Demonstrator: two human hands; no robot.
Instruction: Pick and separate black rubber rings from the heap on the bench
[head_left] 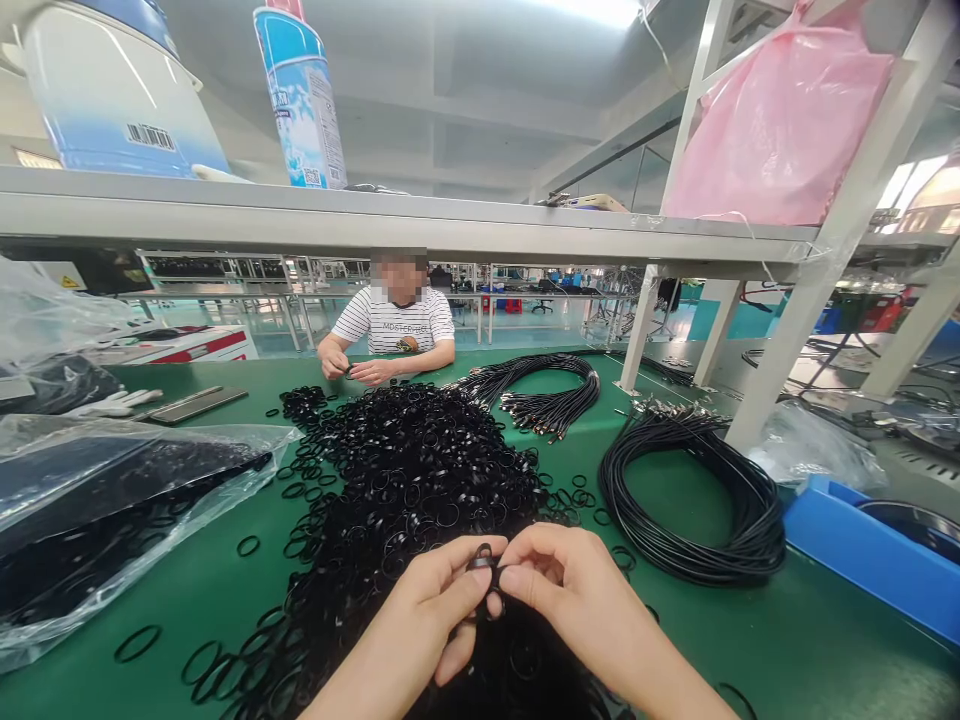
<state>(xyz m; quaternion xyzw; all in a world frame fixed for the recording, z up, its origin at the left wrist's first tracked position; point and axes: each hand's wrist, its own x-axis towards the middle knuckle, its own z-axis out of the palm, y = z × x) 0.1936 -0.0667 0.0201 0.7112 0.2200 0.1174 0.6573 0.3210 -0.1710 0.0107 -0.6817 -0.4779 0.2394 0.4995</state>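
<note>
Both of my hands meet low in the middle, above a big heap of black rings on the green tabletop. My left hand is closed, with thumb and fingers pinching a few black rings. From the other side my right hand pinches the edge of the same rings with thumb and forefinger. Exactly how many rings are between the fingers I cannot make out. Loose rings lie scattered to the left of the heap.
Coiled black cables and a cable bundle lie right of the heap. A blue bin stands far right, a clear plastic bag left. A person sits opposite, hands at the heap. A shelf spans overhead on white posts.
</note>
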